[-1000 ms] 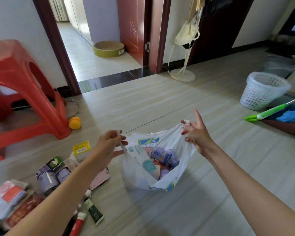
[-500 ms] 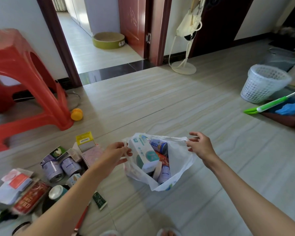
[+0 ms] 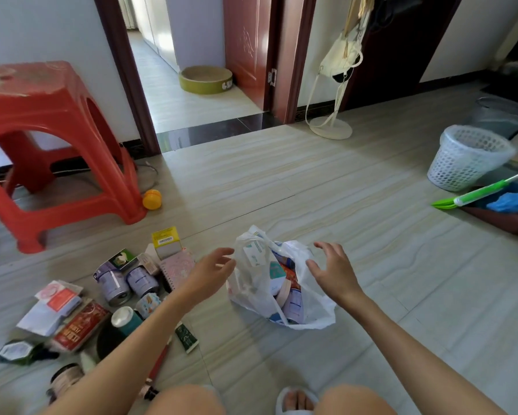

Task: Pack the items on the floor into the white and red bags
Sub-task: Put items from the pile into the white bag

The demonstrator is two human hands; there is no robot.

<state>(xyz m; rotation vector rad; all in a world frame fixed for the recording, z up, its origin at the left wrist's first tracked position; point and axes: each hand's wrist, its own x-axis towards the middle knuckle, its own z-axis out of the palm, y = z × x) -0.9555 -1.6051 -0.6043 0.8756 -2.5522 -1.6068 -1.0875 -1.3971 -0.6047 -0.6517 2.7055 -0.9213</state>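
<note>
- Head view: white bag (image 3: 308,307) sits on the floor (image 3: 371,235) in the middle, mouth open and slumped, with boxes and cans showing inside.
- Left hand (image 3: 211,272) hovers just left of the bag's rim, fingers loosely spread and apart, holding nothing; whether a fingertip brushes the plastic, I cannot tell.
- Right hand (image 3: 332,271) hangs over the bag's right side, fingers splayed and relaxed, gripping nothing.
- Unpacked items lie in a heap on the floor to the left of the bag, partly behind the left forearm.
- In that heap: two purple cans (image 3: 114,283) side by side on their sides, a yellow box (image 3: 166,242) upright at the far edge, a pink notebook (image 3: 177,269) just right of the cans.
- Nearer: a red packet (image 3: 79,326), a white envelope (image 3: 49,310) with a red label, a teal bottle (image 3: 126,320) with a white cap, a dark green tube (image 3: 186,339), a red pen (image 3: 159,363).
- Far left stands a red stool (image 3: 42,139), with a yellow ball (image 3: 151,199) by its leg.
- Far right: a white basket (image 3: 468,157), and a green mop handle (image 3: 485,193) lying just near of it.
- Knees and one slippered foot (image 3: 296,399) at the near edge.
- No red bag that I can make out.
</note>
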